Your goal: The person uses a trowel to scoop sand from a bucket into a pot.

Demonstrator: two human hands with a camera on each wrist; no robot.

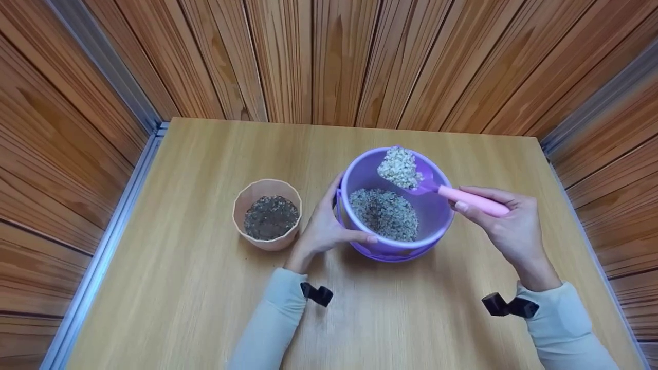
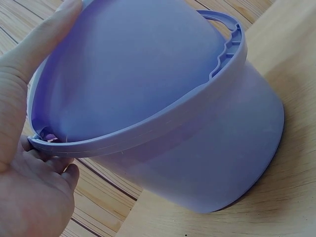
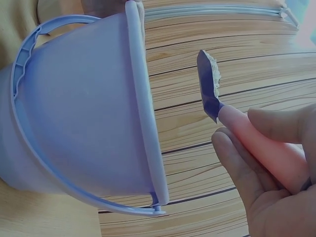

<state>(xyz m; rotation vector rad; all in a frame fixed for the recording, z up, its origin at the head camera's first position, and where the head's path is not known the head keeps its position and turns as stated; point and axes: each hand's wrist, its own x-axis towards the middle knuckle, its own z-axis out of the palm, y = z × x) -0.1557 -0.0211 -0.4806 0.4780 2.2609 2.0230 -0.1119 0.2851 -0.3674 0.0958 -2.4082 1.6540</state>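
Observation:
A purple bucket [image 1: 434,218] stands on the table, part filled with pale grey gravel [image 1: 385,213]. My left hand [image 1: 328,226] grips its left side, thumb over the rim and fingers round the outside. In the right wrist view, my right hand [image 3: 276,168] holds the pink handle of a small trowel [image 3: 261,143] between thumb and fingers. Its purple blade carries a heap of the gravel [image 1: 398,167] above the bucket's opening. Left of the bucket sits a peach plant pot [image 1: 270,244] with dark soil [image 1: 271,218] inside.
The wooden table [image 1: 175,246] is enclosed by wood-panelled walls [image 1: 334,61], with metal strips along the corners. The bucket's purple carrying handle [image 2: 197,94] hangs down round its outside.

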